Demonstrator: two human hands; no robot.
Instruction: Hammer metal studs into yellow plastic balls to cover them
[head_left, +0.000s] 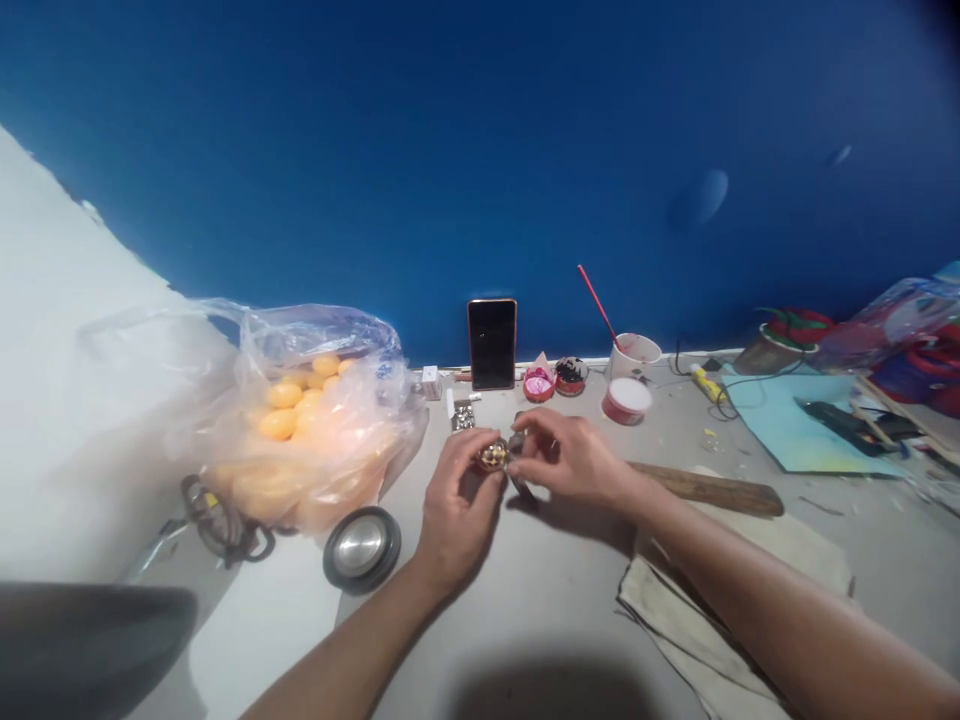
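a beaded ball [493, 456] is pinched between the left hand [459, 505] and right hand [576, 462]. it is held at their narrowed fingertips.

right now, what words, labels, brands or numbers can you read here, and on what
No text here reads clearly.
On the plastic bag: blue print, too blurred.
On the small white box: marks too small.
On the phone: dark screen, nothing.
On the beaded ball in the left hand: pattern, no letters.
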